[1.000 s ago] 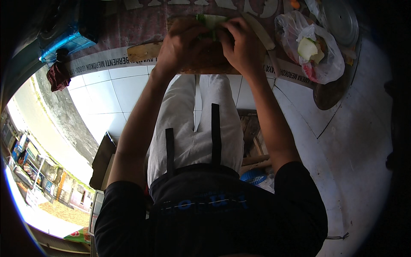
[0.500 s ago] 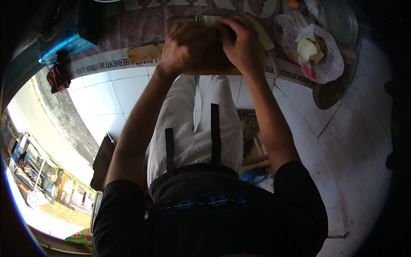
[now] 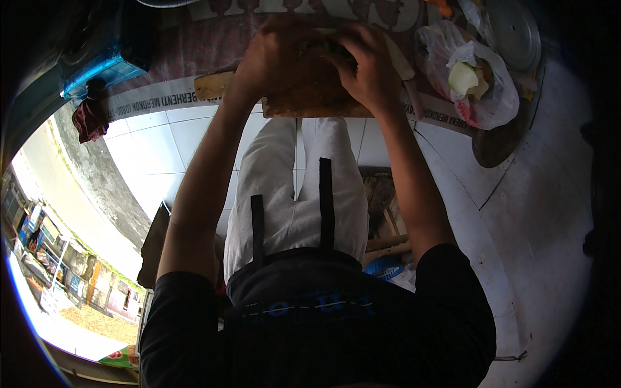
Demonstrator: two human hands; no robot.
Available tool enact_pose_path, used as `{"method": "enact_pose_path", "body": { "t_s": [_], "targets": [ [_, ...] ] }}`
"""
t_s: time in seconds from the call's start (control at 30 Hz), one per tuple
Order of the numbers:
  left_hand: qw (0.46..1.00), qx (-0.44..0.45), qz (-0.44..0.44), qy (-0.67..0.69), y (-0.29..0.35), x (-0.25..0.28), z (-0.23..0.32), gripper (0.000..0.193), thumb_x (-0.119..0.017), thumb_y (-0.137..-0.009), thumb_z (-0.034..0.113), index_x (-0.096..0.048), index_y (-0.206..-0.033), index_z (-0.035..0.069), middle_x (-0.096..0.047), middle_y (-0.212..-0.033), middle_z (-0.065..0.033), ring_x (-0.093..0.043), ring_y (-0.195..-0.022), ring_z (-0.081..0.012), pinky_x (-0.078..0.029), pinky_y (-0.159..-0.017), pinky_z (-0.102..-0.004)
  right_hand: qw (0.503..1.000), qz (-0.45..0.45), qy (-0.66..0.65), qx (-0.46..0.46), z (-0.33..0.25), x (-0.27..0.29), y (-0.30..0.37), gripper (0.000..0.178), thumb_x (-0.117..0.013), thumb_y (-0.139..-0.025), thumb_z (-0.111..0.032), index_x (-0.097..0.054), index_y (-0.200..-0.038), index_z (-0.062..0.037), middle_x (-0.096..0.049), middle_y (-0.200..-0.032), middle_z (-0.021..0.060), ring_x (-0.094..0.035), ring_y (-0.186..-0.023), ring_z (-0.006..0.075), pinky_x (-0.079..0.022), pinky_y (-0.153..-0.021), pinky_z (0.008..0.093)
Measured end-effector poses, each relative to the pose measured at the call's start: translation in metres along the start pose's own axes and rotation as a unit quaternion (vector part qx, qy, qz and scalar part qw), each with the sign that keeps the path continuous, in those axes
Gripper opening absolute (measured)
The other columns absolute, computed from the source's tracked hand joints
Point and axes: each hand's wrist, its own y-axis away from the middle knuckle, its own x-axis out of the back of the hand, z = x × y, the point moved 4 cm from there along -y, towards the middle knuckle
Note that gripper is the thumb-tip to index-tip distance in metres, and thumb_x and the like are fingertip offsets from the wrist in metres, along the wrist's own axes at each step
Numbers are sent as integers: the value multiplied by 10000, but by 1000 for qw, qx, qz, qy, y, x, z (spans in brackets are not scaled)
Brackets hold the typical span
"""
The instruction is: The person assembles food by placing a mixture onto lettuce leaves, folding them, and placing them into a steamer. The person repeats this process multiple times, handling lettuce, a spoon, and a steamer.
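Both my hands are over a dark wooden cutting board on the table. My left hand is curled above its left part, fingers bent downward and mostly in shadow; whatever it grips is hidden. Curved over the right part is my right hand, its thumb apart from the index finger. Dark green leafy vegetable shows between the hands, within the right hand's curved fingers. A flat piece of light wood sticks out left of the board, partly behind my left wrist.
On the right, a clear plastic bag holds a cut pale-green vegetable. A round metal lid is behind it. A blue box-shaped object and a dark red cloth are at the left. A printed banner covers the table.
My left hand has moved slightly left and away from me, uncovering more of the board's near left part. My right hand has shifted a little right. The pale stalk between them is now mostly hidden.
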Motion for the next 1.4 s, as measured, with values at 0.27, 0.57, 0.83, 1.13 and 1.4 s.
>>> {"method": "enact_pose_path", "body": {
  "t_s": [0.27, 0.57, 0.83, 1.13, 1.4],
  "targets": [
    [989, 142, -4, 29, -1, -2, -4, 661, -875, -762, 269, -589, -1325, 77, -754, -1055, -148, -724, -971, -383, -580, -854, -478, 999, -36, -27, -8, 2, 1, -15, 267, -776, -857, -154, -726, -1108, -81, -719, -1105, 113, -661, -1059, 331, -521, -946, 458],
    [993, 103, -49, -22, -13, -2, -3, 450, -877, -747, 251, -740, -1157, 126, -755, -1074, -115, -721, -953, -339, -573, -888, -446, 994, -107, -13, -17, 7, 0, -17, 417, -730, -852, -87, -627, -1253, -33, -653, -1171, 178, -618, -1116, 388, -504, -977, 471],
    [989, 128, -67, 24, -16, 4, 2, 436, -893, -734, 279, -769, -1120, 119, -769, -996, -104, -739, -910, -315, -588, -853, -425, 991, -117, -46, -45, 0, 9, -14, 377, -726, -928, -205, -607, -1226, -7, -657, -1171, 192, -641, -1108, 389, -515, -955, 470],
    [878, 330, 69, 340, -29, 58, 103, 531, -932, -730, 223, -684, -1124, -32, -730, -1011, -120, -726, -920, -189, -592, -788, -348, 942, -34, -302, -142, -81, 100, -17, 364, -750, -953, -236, -624, -1191, 9, -709, -1017, 164, -717, -929, 283, -549, -834, 385],
    [920, 167, 158, 316, -87, 131, 199, 471, -958, -680, 200, -717, -1023, -15, -693, -981, -109, -691, -898, -220, -544, -773, -345, 933, -2, -357, -51, -159, 204, -38, 363, -742, -931, -202, -628, -1215, -7, -704, -1003, 133, -702, -870, 234, -536, -765, 346]
  ]
}}
